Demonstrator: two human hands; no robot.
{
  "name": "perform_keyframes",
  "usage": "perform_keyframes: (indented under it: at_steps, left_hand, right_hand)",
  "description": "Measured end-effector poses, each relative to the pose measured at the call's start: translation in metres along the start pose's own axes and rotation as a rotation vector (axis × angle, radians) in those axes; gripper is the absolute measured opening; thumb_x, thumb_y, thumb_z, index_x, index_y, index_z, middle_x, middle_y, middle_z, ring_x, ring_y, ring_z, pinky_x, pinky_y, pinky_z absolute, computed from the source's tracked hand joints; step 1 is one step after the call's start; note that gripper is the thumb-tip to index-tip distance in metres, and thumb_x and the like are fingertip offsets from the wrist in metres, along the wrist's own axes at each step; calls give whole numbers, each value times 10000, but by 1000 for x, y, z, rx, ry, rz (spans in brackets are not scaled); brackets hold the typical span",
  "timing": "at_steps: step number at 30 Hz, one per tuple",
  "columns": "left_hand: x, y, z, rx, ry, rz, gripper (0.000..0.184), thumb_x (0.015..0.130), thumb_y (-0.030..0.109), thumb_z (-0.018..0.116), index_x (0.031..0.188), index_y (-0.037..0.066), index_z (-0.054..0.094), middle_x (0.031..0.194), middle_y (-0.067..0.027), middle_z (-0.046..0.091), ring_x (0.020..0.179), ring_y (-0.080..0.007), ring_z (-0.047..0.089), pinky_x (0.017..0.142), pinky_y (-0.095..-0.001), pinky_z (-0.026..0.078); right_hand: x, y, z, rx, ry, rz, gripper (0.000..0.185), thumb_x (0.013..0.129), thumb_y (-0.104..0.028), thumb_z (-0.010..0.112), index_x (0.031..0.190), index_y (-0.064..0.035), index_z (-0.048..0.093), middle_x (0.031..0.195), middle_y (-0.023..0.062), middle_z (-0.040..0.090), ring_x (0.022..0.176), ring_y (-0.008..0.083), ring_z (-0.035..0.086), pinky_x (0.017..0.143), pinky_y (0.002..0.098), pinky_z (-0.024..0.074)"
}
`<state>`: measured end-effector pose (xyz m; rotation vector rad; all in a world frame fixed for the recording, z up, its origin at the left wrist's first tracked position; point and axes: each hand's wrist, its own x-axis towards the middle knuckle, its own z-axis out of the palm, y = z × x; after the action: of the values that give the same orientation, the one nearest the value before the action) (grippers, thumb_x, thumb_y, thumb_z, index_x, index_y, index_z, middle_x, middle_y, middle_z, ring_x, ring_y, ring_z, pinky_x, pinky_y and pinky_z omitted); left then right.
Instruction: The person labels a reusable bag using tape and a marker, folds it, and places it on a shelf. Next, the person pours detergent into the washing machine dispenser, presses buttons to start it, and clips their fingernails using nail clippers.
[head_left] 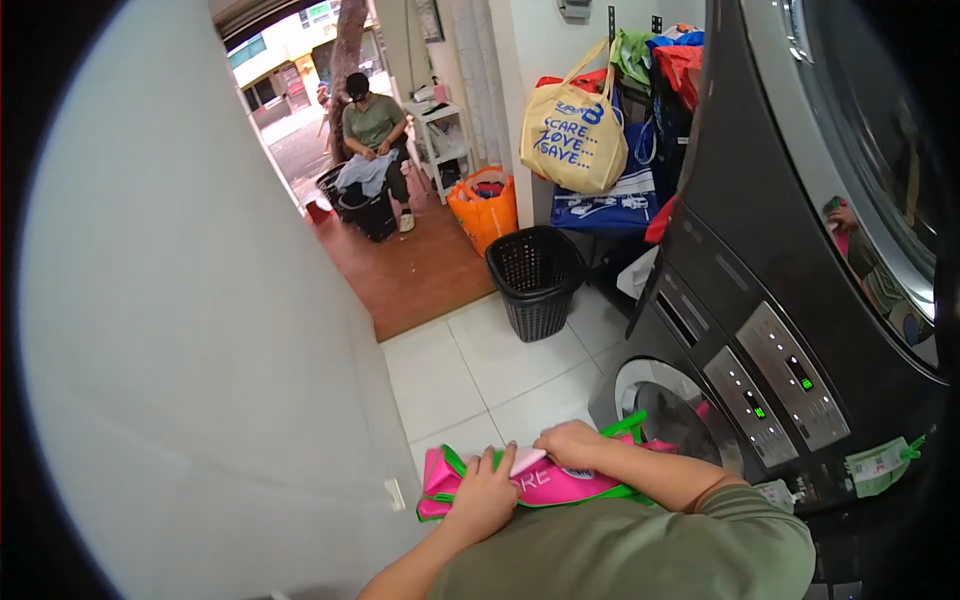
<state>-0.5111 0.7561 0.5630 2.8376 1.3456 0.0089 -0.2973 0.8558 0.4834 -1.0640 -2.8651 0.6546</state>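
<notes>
A pink bag with green edging and white lettering (565,487) is held against my body at the bottom centre. My left hand (484,492) presses on the bag's left part, its fingers bent over a white piece at the top edge. Close beside it, my right hand (572,445) is closed on the bag's upper edge, near the right end of the white piece. A green strap sticks up at the bag's right end. The bag's underside is hidden.
Stacked dark machines (690,300) with lit panels stand at right. A black basket (535,285) is on the tiled floor, near an orange bag (484,212) and a hanging yellow bag (575,135). A seated person (372,130) handles grey cloth by the doorway. A white wall (200,330) runs along the left.
</notes>
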Motion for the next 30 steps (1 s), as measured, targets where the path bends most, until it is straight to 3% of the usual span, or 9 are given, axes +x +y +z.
perform_keyframes:
  at_steps: [2, 5, 9, 12, 18, 19, 22, 26, 30]
  left_hand:
    - [33, -58, 18, -26, -122, -39, 192, 852, 220, 613, 855, 98, 761, 1433, -217, 476, 1080, -352, 573, 934, -464, 444]
    - [97, -146, 26, 5, -124, 156, 156, 822, 184, 618, 859, 94, 740, 1128, -143, 662, 894, -269, 655, 855, -399, 471]
    - [183, -234, 6, 30, -101, 384, 131, 792, 149, 620, 862, 123, 727, 822, -51, 703, 742, -227, 681, 775, -374, 474]
    - [268, -283, -26, -6, -227, 507, 108, 785, 150, 618, 834, 128, 712, 819, -62, 709, 770, -227, 692, 721, -380, 476]
    - [450, -277, -101, 136, -80, 1033, 164, 781, 154, 632, 933, 134, 689, 646, -76, 677, 654, -242, 692, 703, -366, 479]
    - [474, -271, -117, 168, -67, 1119, 154, 773, 165, 638, 914, 117, 674, 633, -82, 672, 634, -243, 686, 705, -359, 475]
    - [539, -254, -155, 303, -20, 1314, 154, 771, 164, 640, 910, 101, 661, 601, -66, 654, 603, -248, 673, 727, -371, 475]
    - [614, -223, -253, 62, -14, 1459, 485, 737, 373, 789, 1070, 55, 640, 1070, -102, 638, 1008, -310, 617, 914, -443, 481]
    - [741, -170, -368, -170, 596, 1458, 297, 863, 242, 717, 1094, 62, 665, 1069, -118, 674, 995, -319, 646, 861, -401, 509]
  right_hand:
    - [44, 24, -13, -47, 102, -30, 156, 800, -147, 610, 911, -94, 705, 875, 145, 700, 902, 349, 680, 782, 466, 536]
    - [104, 75, -27, -49, -4, -14, 192, 865, -243, 619, 894, -81, 718, 833, 151, 693, 926, 344, 671, 787, 461, 534]
    - [113, 127, -60, 628, -24, 178, 612, 910, -526, 639, 1385, -146, 571, 1204, 239, 617, 1139, 325, 588, 972, 366, 469]
    - [102, 114, -94, 1298, 164, -24, 791, 899, -513, 663, 1538, -172, 344, 1401, 267, 479, 1272, 327, 504, 1053, 348, 404]
    - [136, 164, -178, 675, 393, 721, 632, 885, -447, 711, 1416, -183, 491, 1098, 212, 683, 1004, 342, 675, 852, 418, 525]
    - [132, 181, -189, 650, 510, 726, 449, 880, -376, 725, 1269, -184, 610, 895, 187, 706, 820, 369, 693, 735, 454, 543]
    - [130, 221, -200, 422, 725, 762, 355, 855, -267, 720, 1195, -181, 666, 871, 190, 701, 809, 378, 685, 719, 461, 541]
    - [123, 229, -214, 253, 986, 947, 421, 769, -108, 676, 1185, -169, 677, 901, 175, 702, 815, 373, 680, 721, 458, 551]
    - [110, 230, -202, 249, 1197, 1114, 405, 781, -96, 675, 1182, -148, 679, 948, 153, 714, 837, 352, 688, 719, 437, 559]
